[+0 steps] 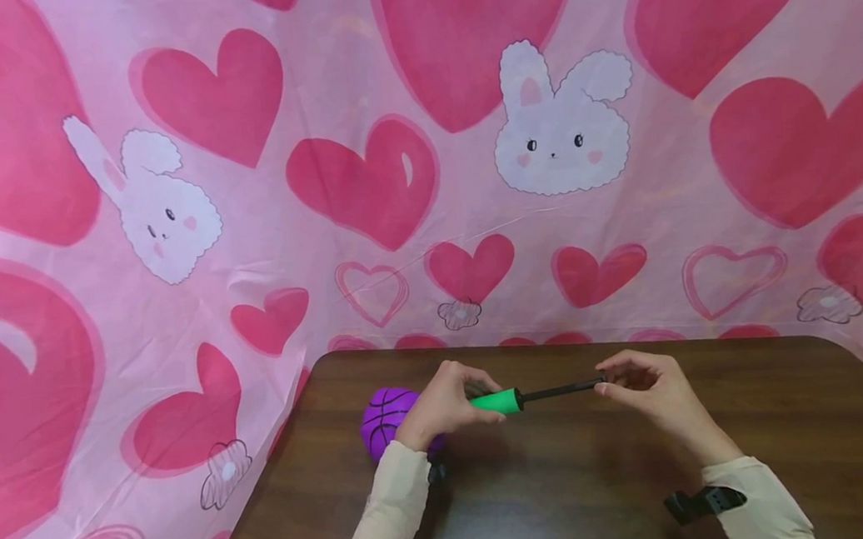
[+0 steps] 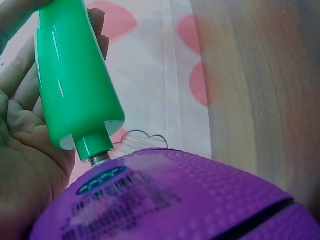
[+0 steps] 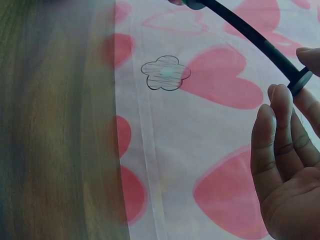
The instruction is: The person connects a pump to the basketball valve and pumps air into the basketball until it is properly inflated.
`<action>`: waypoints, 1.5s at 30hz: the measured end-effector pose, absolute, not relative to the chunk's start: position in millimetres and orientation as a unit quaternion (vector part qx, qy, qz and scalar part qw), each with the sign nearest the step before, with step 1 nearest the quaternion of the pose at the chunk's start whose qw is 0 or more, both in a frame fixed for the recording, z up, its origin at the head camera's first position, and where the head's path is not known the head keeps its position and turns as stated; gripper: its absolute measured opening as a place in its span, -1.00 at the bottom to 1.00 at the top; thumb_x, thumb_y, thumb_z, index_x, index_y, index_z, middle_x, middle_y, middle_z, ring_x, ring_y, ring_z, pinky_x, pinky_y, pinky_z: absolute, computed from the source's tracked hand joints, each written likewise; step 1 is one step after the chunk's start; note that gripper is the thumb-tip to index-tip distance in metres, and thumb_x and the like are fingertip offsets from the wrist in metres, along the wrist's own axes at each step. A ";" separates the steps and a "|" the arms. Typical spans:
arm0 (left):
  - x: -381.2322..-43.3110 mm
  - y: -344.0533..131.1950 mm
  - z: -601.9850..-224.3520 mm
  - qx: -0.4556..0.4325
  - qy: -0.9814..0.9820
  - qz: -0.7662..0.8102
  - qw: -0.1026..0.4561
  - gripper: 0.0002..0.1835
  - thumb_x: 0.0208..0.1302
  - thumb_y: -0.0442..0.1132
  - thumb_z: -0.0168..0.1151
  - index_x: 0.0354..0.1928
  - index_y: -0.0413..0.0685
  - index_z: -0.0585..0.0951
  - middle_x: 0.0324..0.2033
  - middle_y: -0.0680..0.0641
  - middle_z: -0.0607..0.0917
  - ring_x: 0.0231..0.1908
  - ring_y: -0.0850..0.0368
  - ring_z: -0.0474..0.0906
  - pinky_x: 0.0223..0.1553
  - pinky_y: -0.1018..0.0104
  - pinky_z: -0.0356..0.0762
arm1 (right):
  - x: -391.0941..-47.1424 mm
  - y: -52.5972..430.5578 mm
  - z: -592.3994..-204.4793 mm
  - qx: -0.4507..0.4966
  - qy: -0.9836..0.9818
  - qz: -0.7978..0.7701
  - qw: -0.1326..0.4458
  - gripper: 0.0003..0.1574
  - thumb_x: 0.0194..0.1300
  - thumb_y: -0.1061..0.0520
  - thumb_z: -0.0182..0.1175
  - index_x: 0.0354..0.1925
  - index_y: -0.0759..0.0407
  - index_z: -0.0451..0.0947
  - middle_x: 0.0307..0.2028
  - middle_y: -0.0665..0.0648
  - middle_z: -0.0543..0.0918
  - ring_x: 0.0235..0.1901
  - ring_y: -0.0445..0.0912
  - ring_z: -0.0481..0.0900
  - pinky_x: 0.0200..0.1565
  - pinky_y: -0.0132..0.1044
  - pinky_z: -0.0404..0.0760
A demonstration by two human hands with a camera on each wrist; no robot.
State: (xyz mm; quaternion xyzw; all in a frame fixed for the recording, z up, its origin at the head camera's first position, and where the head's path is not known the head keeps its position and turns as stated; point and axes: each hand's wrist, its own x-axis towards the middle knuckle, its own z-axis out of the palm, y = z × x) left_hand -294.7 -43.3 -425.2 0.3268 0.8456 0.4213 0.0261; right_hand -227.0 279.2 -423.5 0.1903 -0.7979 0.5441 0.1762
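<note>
My left hand (image 1: pixel 446 400) grips the green barrel of a small hand pump (image 1: pixel 497 402) above the table. A thin black rod (image 1: pixel 560 389) runs out of the barrel to the right. At its far end, my right hand (image 1: pixel 653 381) pinches the flat black handle (image 3: pixel 299 82) between thumb and fingers. Next to the left hand is a purple ball (image 1: pixel 385 419) with black lines like a basketball, partly covered by that hand and wrist. In the left wrist view, a short metal tip (image 2: pixel 100 159) joins the pump's narrow end to the ball beside a dark oval label (image 2: pixel 102 181).
The dark wooden table (image 1: pixel 566 477) has rounded far corners. A pink cloth (image 1: pixel 358 74) with hearts and rabbits hangs behind it and along the left side. A black wrist mount (image 1: pixel 703 503) hangs under the right sleeve.
</note>
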 end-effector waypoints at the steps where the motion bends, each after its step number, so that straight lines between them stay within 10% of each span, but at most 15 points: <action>1: -294.5 -43.1 -425.3 0.325 0.846 0.423 0.027 -0.70 -0.03 -0.18 0.70 -0.19 0.07 0.86 -0.29 0.15 0.84 -0.29 0.30 0.66 -0.16 0.40 0.68 | -226.9 278.7 -423.4 0.187 -0.797 0.546 0.175 -0.70 0.20 0.41 0.43 -0.14 0.13 0.74 -0.41 -0.20 0.75 -0.45 -0.20 0.67 -0.42 -0.36 0.60; 20: -292.9 -29.0 -431.9 0.363 0.838 0.406 0.007 -0.72 -0.07 -0.27 0.72 -0.25 -0.06 0.87 -0.35 0.08 0.86 -0.40 0.42 0.61 -0.20 0.51 0.66 | -228.4 237.0 -449.0 0.180 -0.790 0.571 0.135 -0.70 0.16 0.32 0.51 -0.11 0.38 0.74 -0.39 -0.12 0.78 -0.50 -0.27 0.62 -0.46 -0.33 0.64; 45: -289.9 -24.8 -433.5 0.371 0.841 0.392 0.027 -0.70 -0.04 -0.20 0.71 -0.19 0.02 0.87 -0.34 0.17 0.85 -0.37 0.40 0.61 -0.18 0.50 0.66 | -227.9 227.3 -452.7 0.200 -0.812 0.537 0.110 -0.72 0.16 0.23 0.54 -0.13 0.13 0.75 -0.47 0.01 0.71 -0.54 -0.20 0.60 -0.45 -0.31 0.65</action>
